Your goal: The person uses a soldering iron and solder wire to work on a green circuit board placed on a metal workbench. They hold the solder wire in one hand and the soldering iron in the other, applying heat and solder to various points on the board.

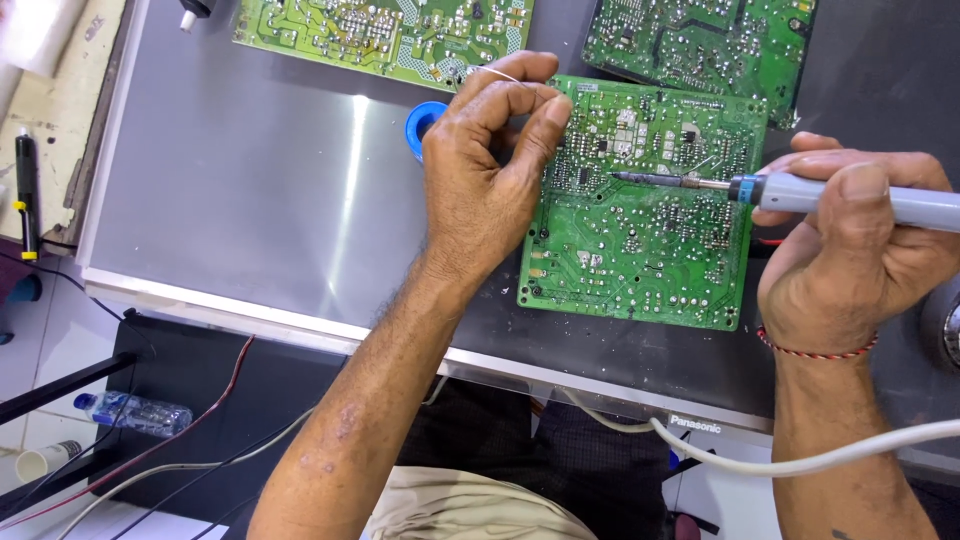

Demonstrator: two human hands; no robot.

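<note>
Grey metal sheeting covers the counter [250, 190], where two far circuit boards run off the top edge. Left hand [490, 170] pinches thin solder wire [500, 73], half hiding a blue spool [422, 122]. Right hand [850, 250] grips a soldering iron [800, 193], tip on the central green board [640, 220].

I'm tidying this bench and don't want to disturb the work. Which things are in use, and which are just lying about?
In use:
- soldering iron in the right hand
- thin solder wire in the left hand
- middle green circuit board
- blue solder spool

Lying about:
- two other circuit boards
- water bottle
- black pen-like tool
</note>
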